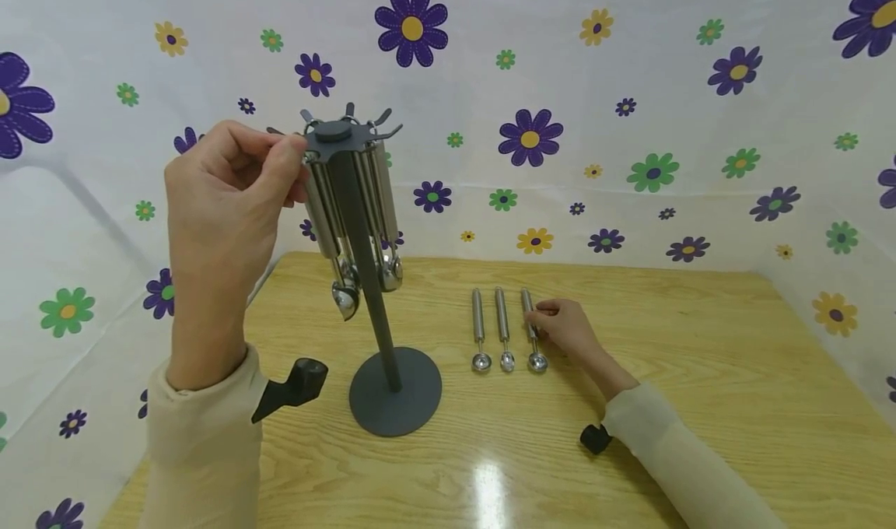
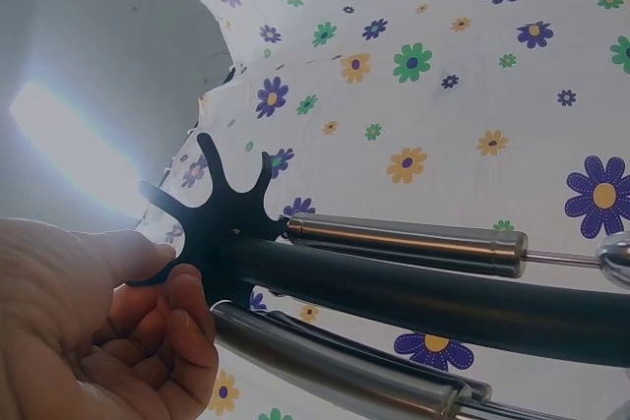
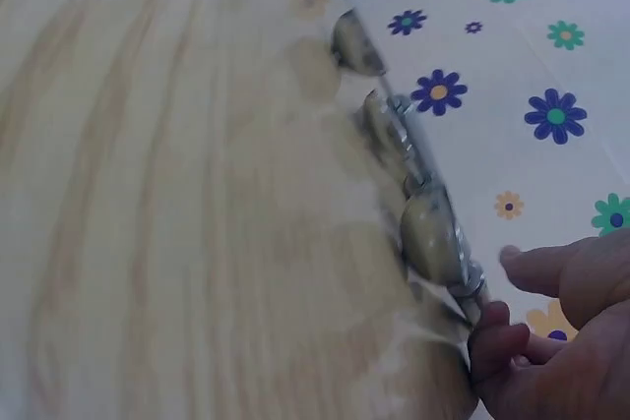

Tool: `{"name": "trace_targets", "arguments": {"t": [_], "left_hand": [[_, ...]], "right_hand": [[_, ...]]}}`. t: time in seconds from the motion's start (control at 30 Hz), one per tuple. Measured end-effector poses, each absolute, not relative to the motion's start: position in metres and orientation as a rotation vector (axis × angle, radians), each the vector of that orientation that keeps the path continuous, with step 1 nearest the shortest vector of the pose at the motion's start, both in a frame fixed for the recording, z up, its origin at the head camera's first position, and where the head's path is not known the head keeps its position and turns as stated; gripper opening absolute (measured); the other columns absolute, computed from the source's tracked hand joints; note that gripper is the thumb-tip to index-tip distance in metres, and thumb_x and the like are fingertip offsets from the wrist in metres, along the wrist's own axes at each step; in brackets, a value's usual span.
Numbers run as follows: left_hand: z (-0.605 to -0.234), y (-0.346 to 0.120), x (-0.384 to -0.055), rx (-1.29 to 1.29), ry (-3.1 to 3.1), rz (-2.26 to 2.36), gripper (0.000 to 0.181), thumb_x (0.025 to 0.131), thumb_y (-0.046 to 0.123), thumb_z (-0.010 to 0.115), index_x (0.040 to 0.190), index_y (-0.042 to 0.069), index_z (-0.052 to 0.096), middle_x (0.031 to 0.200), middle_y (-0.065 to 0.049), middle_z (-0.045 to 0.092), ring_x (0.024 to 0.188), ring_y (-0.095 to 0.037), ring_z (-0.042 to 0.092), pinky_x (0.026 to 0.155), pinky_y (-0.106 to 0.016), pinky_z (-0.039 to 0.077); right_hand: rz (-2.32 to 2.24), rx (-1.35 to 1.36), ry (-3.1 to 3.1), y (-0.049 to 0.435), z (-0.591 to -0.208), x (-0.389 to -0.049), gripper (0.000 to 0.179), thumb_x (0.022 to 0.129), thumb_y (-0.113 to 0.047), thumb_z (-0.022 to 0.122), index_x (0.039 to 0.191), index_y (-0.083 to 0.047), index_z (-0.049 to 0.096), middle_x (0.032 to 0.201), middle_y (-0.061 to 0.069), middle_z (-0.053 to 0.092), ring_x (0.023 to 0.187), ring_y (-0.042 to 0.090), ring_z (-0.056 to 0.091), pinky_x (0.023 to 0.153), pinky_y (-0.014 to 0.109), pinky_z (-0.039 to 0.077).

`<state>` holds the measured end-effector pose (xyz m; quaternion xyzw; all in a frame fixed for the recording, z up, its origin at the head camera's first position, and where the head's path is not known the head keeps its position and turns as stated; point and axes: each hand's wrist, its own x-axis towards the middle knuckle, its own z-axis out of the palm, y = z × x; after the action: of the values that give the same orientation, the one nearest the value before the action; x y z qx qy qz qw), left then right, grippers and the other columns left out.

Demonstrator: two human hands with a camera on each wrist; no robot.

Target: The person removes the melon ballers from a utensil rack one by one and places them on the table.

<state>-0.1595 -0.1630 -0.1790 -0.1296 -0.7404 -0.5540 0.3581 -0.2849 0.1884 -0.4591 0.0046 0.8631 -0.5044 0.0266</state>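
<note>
A dark grey utensil stand (image 1: 395, 424) with a round base rises left of the table's middle. Several metal scoops (image 1: 383, 210) hang by their handles from its hooked top. My left hand (image 1: 227, 194) pinches the edge of that top between thumb and fingers, as the left wrist view shows too. Three small metal scoops lie in a row on the table: a left one (image 1: 479, 319), a middle one (image 1: 502, 319) and a right one (image 1: 536, 358). My right hand (image 1: 570, 331) is at the right scoop's handle, fingertips touching it; the thumb (image 3: 536, 268) stands apart in the right wrist view.
The wooden table (image 1: 665, 436) reaches back to a white flower-print cloth (image 1: 448, 85), which also hangs at both sides. Black camera mounts sit on the left wrist (image 1: 301, 385) and the right wrist (image 1: 595, 439).
</note>
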Motion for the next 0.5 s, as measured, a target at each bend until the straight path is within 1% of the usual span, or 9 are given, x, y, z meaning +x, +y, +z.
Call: {"name": "trace_targets", "arguments": {"t": [0.07,0.17,0.23,0.3,0.37,0.43,0.5], "left_hand": [[-0.179,-0.163,-0.160,-0.340,-1.909,-1.431,0.007,0.100,0.013,0.069,0.097,0.008,0.072,0.084,-0.008,0.069,0.069,-0.017,0.064,0.073,-0.020,0.058],[-0.179,-0.164,-0.160,-0.348,-1.903,-1.441,0.007,0.100,0.013,0.069,0.096,0.008,0.072,0.084,-0.008,0.069,0.069,-0.017,0.064,0.073,-0.019,0.058],[-0.179,-0.163,-0.160,-0.351,-1.897,-1.451,0.007,0.100,0.012,0.069,0.096,0.008,0.072,0.084,-0.008,0.069,0.069,-0.017,0.064,0.073,-0.019,0.058],[-0.179,-0.163,-0.160,-0.350,-1.896,-1.455,0.006,0.100,0.012,0.069,0.095,0.009,0.072,0.083,-0.008,0.069,0.069,-0.017,0.064,0.073,-0.019,0.058],[-0.179,-0.163,-0.160,-0.349,-1.893,-1.458,0.006,0.100,0.012,0.069,0.095,0.009,0.072,0.083,-0.008,0.069,0.069,-0.016,0.064,0.074,-0.019,0.058],[-0.179,-0.163,-0.160,-0.344,-1.892,-1.459,0.006,0.100,0.012,0.069,0.095,0.010,0.072,0.083,-0.008,0.069,0.069,-0.016,0.064,0.074,-0.019,0.058],[-0.179,-0.162,-0.160,-0.342,-1.889,-1.464,0.006,0.100,0.012,0.069,0.095,0.009,0.072,0.083,-0.007,0.069,0.069,-0.016,0.064,0.074,-0.020,0.058]], "right_hand": [[-1.581,0.042,2.652,0.188,-0.455,-0.284,0.046,0.103,-0.024,0.067,0.132,0.010,0.060,0.102,0.015,0.064,0.080,0.016,0.056,0.061,0.020,0.048],[-1.651,0.040,2.590,0.185,-0.445,-0.282,0.044,0.106,-0.028,0.062,0.133,0.006,0.060,0.101,0.015,0.061,0.081,0.020,0.054,0.064,0.023,0.048],[-1.683,-0.019,2.549,0.183,-0.436,-0.279,0.044,0.107,-0.028,0.059,0.135,0.006,0.059,0.103,0.018,0.062,0.084,0.022,0.056,0.069,0.026,0.051],[-1.729,-0.088,2.492,0.179,-0.427,-0.277,0.043,0.108,-0.028,0.058,0.135,0.005,0.060,0.106,0.021,0.063,0.088,0.025,0.059,0.078,0.030,0.055],[-1.746,-0.166,2.452,0.175,-0.416,-0.275,0.044,0.108,-0.030,0.058,0.134,0.005,0.060,0.109,0.020,0.064,0.093,0.028,0.060,0.086,0.037,0.057],[-1.766,-0.251,2.405,0.171,-0.405,-0.274,0.044,0.108,-0.032,0.058,0.134,0.004,0.061,0.110,0.019,0.064,0.097,0.032,0.060,0.091,0.042,0.056],[-1.763,-0.326,2.396,0.166,-0.394,-0.272,0.042,0.108,-0.034,0.058,0.132,0.001,0.063,0.109,0.015,0.065,0.097,0.032,0.061,0.090,0.042,0.056]]}}
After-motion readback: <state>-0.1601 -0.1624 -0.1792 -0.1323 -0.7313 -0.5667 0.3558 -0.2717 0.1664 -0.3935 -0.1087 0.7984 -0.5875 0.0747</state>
